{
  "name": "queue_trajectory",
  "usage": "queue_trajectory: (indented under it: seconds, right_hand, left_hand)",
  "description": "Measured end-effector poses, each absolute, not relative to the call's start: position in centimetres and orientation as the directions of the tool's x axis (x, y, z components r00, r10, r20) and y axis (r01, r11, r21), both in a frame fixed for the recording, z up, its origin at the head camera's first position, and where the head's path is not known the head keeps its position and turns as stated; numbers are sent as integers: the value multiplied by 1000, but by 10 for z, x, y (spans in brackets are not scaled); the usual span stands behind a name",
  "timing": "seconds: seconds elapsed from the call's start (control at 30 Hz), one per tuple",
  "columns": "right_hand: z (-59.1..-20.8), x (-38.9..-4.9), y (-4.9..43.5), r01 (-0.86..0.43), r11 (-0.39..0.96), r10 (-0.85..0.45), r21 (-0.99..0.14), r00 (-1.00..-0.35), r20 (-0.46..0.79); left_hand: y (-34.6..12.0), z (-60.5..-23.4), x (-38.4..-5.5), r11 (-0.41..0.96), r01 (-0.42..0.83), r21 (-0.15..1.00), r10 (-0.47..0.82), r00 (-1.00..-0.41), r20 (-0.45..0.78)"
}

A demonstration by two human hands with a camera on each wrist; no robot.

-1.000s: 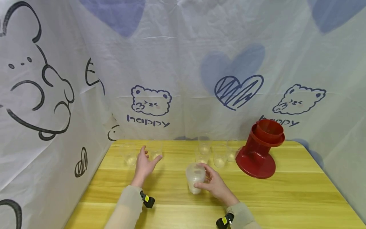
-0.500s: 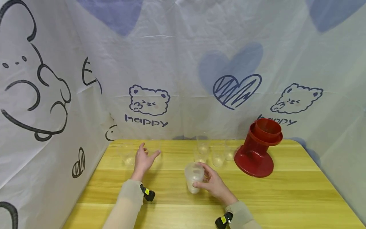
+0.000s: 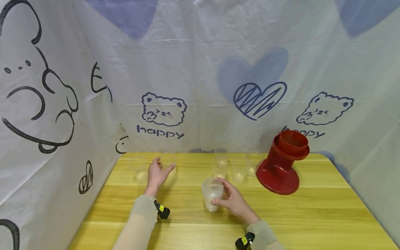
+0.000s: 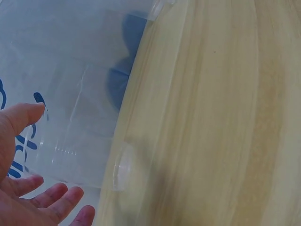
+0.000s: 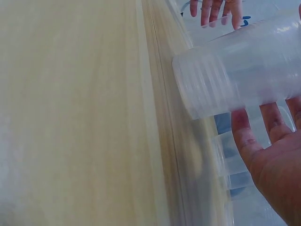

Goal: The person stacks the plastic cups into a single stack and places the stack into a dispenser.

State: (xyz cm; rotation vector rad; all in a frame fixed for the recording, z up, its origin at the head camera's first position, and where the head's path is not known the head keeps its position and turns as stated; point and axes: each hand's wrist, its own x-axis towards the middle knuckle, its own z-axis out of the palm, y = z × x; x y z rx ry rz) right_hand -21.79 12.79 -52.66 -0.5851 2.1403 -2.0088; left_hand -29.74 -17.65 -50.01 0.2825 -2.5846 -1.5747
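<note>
My left hand (image 3: 157,176) reaches toward the back left with its thumb spread from its fingers. Its fingertips are right at a clear plastic cup (image 3: 171,170), which stands near the far table edge. In the left wrist view the cup's thick base (image 4: 123,169) sits at the wooden edge, with the thumb and relaxed fingers on either side of the wall. Another clear cup (image 3: 141,173) stands left of that hand. My right hand (image 3: 235,201) grips a stack of nested clear plastic cups (image 3: 212,195) above the table's middle; ridged layers show on the stack (image 5: 207,80) in the right wrist view.
Several clear cups (image 3: 239,174) stand together at the back centre. To their right is a red plastic stand (image 3: 278,178) with a wide round foot and a ringed open top. A printed white cloth (image 3: 200,69) hangs behind the wooden table (image 3: 312,215).
The head view has shifted slightly. My left hand stays near the cup with its fingers spread, and the right hand keeps holding the stack in the same place.
</note>
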Motion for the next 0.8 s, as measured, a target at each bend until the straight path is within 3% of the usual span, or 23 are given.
queue_trajectory:
  seconds: [0.8]
  right_hand:
    - [-526,-217,126,-158,55,-360,-986,-924,128]
  left_hand:
    - [-180,-504,-299,427,-43,903,-219,-974,57]
